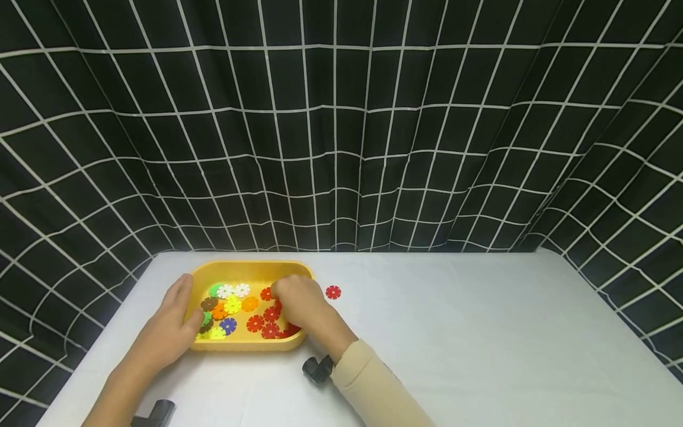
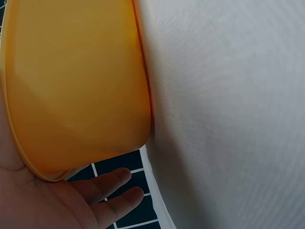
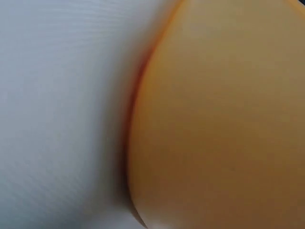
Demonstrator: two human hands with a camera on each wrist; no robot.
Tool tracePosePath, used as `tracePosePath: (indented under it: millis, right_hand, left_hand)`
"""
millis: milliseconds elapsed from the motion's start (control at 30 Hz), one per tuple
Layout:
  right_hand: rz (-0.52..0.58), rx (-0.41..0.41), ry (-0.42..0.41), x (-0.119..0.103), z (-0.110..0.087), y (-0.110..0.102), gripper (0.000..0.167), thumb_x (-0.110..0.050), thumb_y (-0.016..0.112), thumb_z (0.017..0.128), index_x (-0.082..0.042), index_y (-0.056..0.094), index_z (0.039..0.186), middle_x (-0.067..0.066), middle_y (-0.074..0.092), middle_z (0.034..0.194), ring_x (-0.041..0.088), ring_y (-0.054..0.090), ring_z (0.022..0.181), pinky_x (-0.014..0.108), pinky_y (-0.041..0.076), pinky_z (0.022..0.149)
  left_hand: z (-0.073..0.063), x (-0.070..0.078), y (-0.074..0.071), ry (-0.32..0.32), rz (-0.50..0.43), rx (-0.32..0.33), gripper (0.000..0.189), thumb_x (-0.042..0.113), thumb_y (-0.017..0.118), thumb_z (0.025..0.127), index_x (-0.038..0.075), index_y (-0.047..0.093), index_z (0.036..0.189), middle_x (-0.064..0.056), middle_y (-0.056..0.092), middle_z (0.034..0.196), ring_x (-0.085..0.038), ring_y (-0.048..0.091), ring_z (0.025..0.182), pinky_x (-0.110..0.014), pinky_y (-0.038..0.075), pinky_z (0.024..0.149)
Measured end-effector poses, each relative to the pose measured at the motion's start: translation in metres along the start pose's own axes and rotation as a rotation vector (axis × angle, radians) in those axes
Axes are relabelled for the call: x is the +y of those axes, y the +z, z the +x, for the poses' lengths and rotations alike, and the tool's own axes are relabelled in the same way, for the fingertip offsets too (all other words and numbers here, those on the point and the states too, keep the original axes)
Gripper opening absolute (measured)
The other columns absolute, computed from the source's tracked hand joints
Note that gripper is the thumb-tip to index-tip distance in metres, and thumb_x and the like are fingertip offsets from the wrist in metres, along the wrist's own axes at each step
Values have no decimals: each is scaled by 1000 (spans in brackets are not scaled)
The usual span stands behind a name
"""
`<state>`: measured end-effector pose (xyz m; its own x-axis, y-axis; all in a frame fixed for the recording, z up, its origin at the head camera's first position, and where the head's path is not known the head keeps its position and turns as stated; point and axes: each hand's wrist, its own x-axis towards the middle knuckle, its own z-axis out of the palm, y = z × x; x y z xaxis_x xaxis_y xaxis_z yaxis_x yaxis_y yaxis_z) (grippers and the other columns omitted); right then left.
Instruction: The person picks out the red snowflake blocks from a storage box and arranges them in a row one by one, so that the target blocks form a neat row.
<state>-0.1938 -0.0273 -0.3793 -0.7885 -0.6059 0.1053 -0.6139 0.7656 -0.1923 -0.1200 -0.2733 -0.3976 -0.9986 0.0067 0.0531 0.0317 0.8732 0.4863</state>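
A yellow plastic tray point(image 1: 251, 346) stands on the table and holds several flower-shaped interlocking discs. Red discs point(image 1: 270, 330) lie in its right part; yellow discs point(image 1: 232, 305), white, green, orange, brown and blue ones lie left and centre. My left hand point(image 1: 169, 329) rests against the tray's left end, thumb at the rim; the left wrist view shows two extended fingers point(image 2: 116, 205) below the tray wall point(image 2: 78, 86). Inside the right end is my right hand point(image 1: 301, 299), fingers bent down among red discs. Its fingertips are hidden, and the right wrist view shows only tray wall point(image 3: 219, 119) and cloth.
One red disc point(image 1: 333, 292) lies on the white tablecloth point(image 1: 453, 332) just right of the tray. A black curtain with a white grid point(image 1: 347, 136) stands behind the table and along its sides. Black wrist-camera mounts point(image 1: 317, 369) sit under both wrists.
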Motion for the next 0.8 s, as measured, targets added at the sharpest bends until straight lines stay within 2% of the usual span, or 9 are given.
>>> tracePosePath:
  millis: [133,300,533,700,800]
  right_hand:
    - [143,9,27,3,1,-5,22,2,75,83,-11,80,101,-4,66,80,12,54,74,18,48,64]
    - [282,22,51,9,2,-9,18,2,70,87,-9,79,98,-2,67,82,14,57,78,17,50,71]
    - [373,14,89,12,1,-14,10,-5,74,89,-9,79,97,-5,65,78,11,57,73,16,52,69]
    - [380,43,89,15,0,-19,9,-6,75,89,-10,79,96,-5,68,82,11,59,77,18,53,74]
    - [418,65,89,19,-2,-22,8,-5,76,88,-9,79,95,-3,69,84,11,60,77,17,54,73]
  left_hand:
    - [-1,0,0,1,-4,3,76,25,45,102,-6,1,157,-30,4,162,-53,13,145,-73,23,107]
    - [-2,1,1,1,-16,15,76,24,46,102,-5,2,157,-29,5,162,-53,14,145,-74,23,107]
    - [-1,2,3,9,-23,30,77,22,47,100,-6,3,157,-28,7,162,-52,15,145,-73,24,106]
    - [-1,2,2,10,-17,34,77,21,47,100,-6,4,157,-29,7,162,-53,16,145,-73,24,106]
    - [-2,1,2,14,-19,36,76,22,47,101,-6,4,157,-29,7,162,-53,15,145,-73,24,107]
